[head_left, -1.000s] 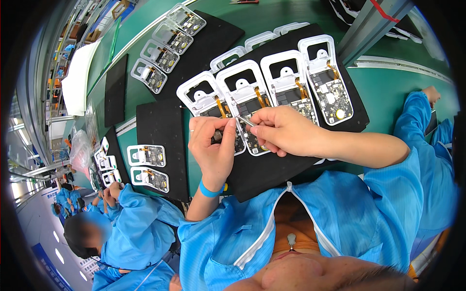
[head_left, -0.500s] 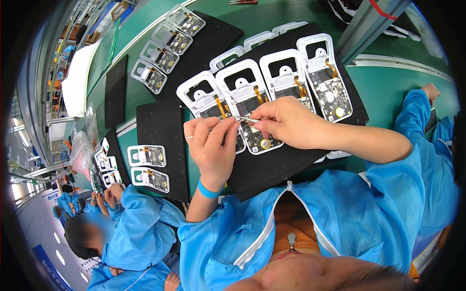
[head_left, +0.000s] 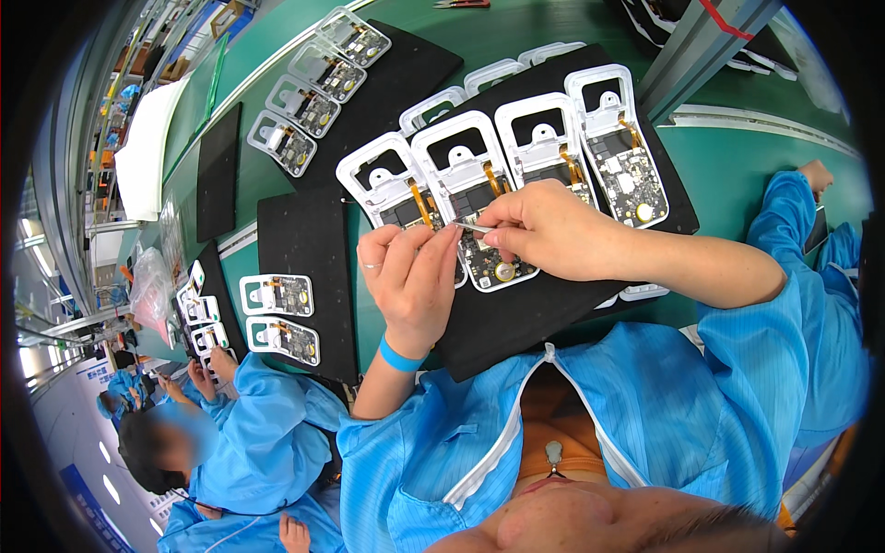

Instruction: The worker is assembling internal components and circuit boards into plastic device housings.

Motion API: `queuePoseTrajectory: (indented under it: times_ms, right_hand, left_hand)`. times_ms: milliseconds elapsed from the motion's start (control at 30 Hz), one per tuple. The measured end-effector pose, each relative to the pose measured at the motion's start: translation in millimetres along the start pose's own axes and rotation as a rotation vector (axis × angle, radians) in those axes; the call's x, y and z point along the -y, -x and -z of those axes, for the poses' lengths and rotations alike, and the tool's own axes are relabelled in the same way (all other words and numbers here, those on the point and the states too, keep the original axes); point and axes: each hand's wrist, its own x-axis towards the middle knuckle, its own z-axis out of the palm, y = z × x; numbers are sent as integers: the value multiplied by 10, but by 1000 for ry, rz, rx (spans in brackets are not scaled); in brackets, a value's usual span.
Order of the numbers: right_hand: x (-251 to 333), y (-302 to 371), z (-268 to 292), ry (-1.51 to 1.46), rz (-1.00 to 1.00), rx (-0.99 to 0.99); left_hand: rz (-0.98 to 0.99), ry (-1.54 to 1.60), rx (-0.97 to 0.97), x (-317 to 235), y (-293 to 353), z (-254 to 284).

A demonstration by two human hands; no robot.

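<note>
My right hand [head_left: 553,232] grips a pair of slim metal tweezers [head_left: 474,227], its tips pointing left. Right at those tips, my left hand [head_left: 413,281] pinches thumb and fingertips together; whatever sits between them is too small to make out. Both hands hover over a row of white plastic housings. The one under the tweezers, a white housing [head_left: 423,132], carries a circuit board [head_left: 489,262] with a round coin-like part and an orange flex cable [head_left: 491,178]. Similar housings flank it: one at left [head_left: 350,170], others at right [head_left: 505,114] and far right [head_left: 572,88].
A black mat [head_left: 516,318] lies beneath the row on the green table [head_left: 525,20]. More housings [head_left: 281,143] rest on mats at the far left, and two [head_left: 277,295] nearer. A metal post [head_left: 701,60] rises at the far right. Co-workers in blue sit at left [head_left: 258,415] and right.
My left hand has shifted slightly right, its fingertips still meeting the tweezer tips. My right hand stays nearly in place. At left, the co-worker's hands have moved.
</note>
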Motion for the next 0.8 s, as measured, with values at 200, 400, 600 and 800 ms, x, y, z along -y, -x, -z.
queuePoseTrajectory:
  times_ms: [200,400,600,800]
  right_hand:
    - [22,47,28,107,5,-27]
    - [-19,51,15,373,270,-229]
    - [-64,-99,91,437,241,-268]
    - [-41,-173,118,592,217,-165]
  left_hand:
    - [7,-6,-38,-1,36,-32]
    - [-22,-37,-40,-2,36,-41]
    - [67,37,-1,28,24,29]
    - [73,65,172,13,123,122]
